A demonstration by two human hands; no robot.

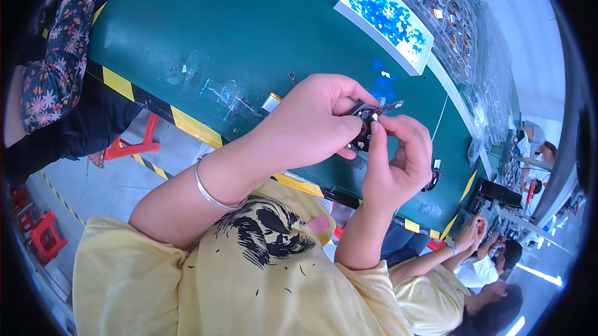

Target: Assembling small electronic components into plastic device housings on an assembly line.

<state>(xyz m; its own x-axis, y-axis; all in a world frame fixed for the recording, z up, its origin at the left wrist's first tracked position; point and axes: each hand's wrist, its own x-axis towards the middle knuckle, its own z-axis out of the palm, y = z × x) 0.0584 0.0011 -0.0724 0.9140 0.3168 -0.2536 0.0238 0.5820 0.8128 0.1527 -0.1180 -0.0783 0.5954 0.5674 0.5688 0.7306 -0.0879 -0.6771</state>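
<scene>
In front of my chest I hold a small black electronic device [361, 143], its inside parts and thin wires showing. My left hand [317, 115] is closed around its left side, thumb on top. From the right, my right hand [402, 158] pinches at the same device with thumb and index finger. Whether a smaller part sits between those fingertips I cannot make out. A small wired piece [392, 106] sticks out past the device's far edge. Beyond my left wrist lies a silver and yellow battery-like pack [271, 102], with a small round part on a wire [292, 77] near it.
A white box [349, 17] of blue pieces stands on the green table [218, 18], with parts trays [430, 0] behind. Another black device [433, 178] lies right. A person in a floral sleeve [59, 56] sits left; co-workers sit right. Yellow-black tape [193, 125] marks the near edge.
</scene>
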